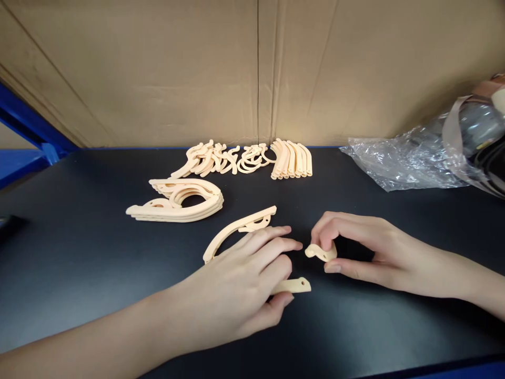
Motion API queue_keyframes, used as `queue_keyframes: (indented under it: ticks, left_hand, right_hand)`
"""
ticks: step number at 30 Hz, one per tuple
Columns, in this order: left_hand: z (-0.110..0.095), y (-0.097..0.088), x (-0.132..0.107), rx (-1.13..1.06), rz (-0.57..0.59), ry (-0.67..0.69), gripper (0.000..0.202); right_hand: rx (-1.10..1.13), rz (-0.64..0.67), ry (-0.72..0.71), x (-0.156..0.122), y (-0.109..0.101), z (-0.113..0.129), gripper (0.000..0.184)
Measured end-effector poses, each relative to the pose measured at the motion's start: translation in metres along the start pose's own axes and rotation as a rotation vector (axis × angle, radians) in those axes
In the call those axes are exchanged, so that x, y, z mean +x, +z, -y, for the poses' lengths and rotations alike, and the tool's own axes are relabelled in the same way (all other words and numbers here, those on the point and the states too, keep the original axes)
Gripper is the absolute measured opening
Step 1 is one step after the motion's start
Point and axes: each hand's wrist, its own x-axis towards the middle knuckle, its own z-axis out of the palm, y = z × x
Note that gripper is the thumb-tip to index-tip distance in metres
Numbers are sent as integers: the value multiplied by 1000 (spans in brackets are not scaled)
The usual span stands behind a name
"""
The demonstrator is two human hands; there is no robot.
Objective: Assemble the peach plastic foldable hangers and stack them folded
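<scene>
My left hand (252,281) lies palm down over a cream plastic folding hanger. Its far curved arm (236,226) shows beyond the fingers, and its near arm (294,285), with a small hole at the tip, sticks out between thumb and fingers. The palm hides the middle of the hanger. On the right, my right hand (355,252) pinches a small curved cream hanger piece (321,253) with a hole in it, between thumb and fingers. A narrow gap separates this piece from the left fingertips.
Finished-looking hangers (185,202) lie stacked at left. Behind sit loose small curved pieces (209,158), hook pieces (252,158) and a row of arm pieces (292,158). Clear plastic bags (410,158) cover the right back corner. A cardboard wall (177,73) closes off the black table (79,231).
</scene>
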Motion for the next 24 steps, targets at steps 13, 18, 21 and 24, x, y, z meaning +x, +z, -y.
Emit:
queue_keyframes:
  ticks: [13, 18, 21, 24]
  left_hand:
    - [3, -4, 1, -83, -7, -57, 10]
    - [8, 2, 0, -60, -83, 7, 11]
    - [9, 3, -2, -54, -87, 12, 14]
    - [8, 1, 0, -33, -32, 8, 22]
  right_hand:
    - [-125, -12, -42, -3, 7, 5, 18]
    - [-89, 68, -59, -3, 10, 8, 24]
    - [-84, 68, -53, -3, 11, 9, 24]
    - [-75, 69, -46, -4, 12, 9, 23]
